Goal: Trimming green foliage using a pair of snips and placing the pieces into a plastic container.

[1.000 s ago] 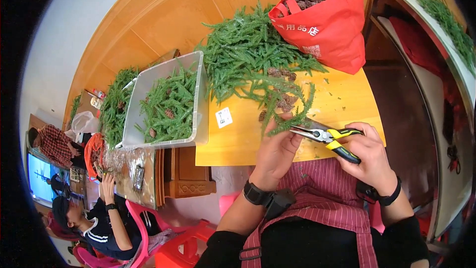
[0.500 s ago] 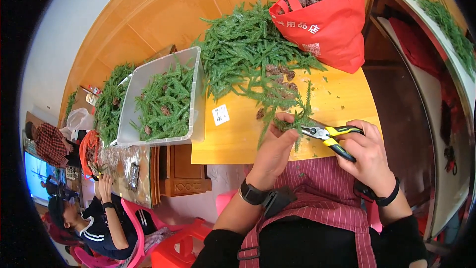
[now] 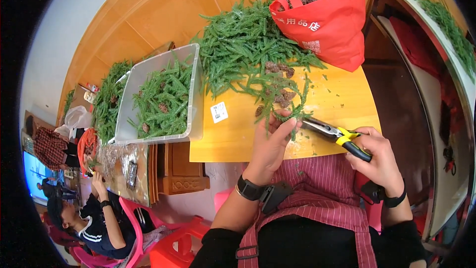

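Note:
My left hand [image 3: 272,144] pinches a green artificial pine sprig [image 3: 302,103] at its lower part, the branches rising away from me. My right hand [image 3: 375,156] is wrapped round the yellow-and-black handles of a pair of pliers [image 3: 327,130]. The jaws point left and end just beside the sprig, close to my left fingertips; whether they touch it I cannot tell. Beyond my hands several brown pine cones [image 3: 284,98] lie on the yellow table [image 3: 228,146], partly behind the sprig. A large heap of green sprigs [image 3: 248,39] covers the table's far side.
A translucent plastic bin [image 3: 197,84] of sprigs and cones stands left. A red bag [image 3: 327,30] full of cones sits far right. A white label [image 3: 218,112] lies on the table. Further left, a co-worker [image 3: 106,226] sits at another table, and another person [image 3: 49,141] is behind.
My right hand and the pliers have drawn back to the right, the jaws coming away from the sprig's middle. My left hand has shifted slightly left and down with the sprig.

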{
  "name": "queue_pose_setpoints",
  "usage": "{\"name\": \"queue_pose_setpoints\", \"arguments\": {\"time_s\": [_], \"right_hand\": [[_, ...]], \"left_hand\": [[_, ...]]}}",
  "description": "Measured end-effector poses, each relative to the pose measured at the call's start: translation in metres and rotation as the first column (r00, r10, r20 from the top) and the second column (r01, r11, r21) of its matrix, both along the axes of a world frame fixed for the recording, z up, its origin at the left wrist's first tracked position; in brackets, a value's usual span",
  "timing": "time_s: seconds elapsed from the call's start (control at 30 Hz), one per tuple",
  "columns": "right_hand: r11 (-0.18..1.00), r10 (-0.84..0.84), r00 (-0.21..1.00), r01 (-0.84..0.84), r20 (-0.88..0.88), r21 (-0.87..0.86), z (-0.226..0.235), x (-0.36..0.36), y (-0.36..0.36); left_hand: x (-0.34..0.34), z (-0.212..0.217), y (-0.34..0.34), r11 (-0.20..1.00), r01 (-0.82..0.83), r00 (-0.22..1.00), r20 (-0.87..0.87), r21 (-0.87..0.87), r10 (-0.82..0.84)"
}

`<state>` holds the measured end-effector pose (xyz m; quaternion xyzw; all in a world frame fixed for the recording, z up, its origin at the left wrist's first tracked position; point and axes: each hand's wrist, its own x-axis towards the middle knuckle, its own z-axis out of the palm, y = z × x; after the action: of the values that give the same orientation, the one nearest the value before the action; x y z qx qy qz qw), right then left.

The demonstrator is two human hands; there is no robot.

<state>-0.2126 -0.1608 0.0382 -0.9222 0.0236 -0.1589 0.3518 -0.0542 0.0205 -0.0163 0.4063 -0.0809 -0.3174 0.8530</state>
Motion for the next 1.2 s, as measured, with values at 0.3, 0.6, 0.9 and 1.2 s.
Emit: {"name": "queue_pose_setpoints", "arguments": {"time_s": [0.3, 0.6, 0.9, 1.2], "right_hand": [[0.922, -0.014, 0.992, 0.061, -0.125, 0.383, -0.017, -0.01, 0.003], [0.914, -0.021, 0.992, 0.071, -0.127, 0.4, -0.015, -0.008, 0.009], [0.969, -0.003, 0.999, 0.014, -0.046, 0.245, -0.012, -0.003, 0.01], [0.978, 0.006, 0.999, -0.013, 0.037, 0.206, -0.011, 0.007, 0.018]], "left_hand": [[-0.003, 0.001, -0.001, 1.0, 0.014, 0.999, -0.046, -0.025, -0.015], [-0.001, 0.001, -0.004, 0.992, 0.002, 0.996, -0.086, -0.126, -0.013], [0.0, -0.005, -0.004, 0.988, 0.01, 0.995, -0.092, -0.156, -0.024], [-0.004, -0.005, -0.005, 0.972, 0.043, 0.999, 0.011, -0.23, -0.042]]}}
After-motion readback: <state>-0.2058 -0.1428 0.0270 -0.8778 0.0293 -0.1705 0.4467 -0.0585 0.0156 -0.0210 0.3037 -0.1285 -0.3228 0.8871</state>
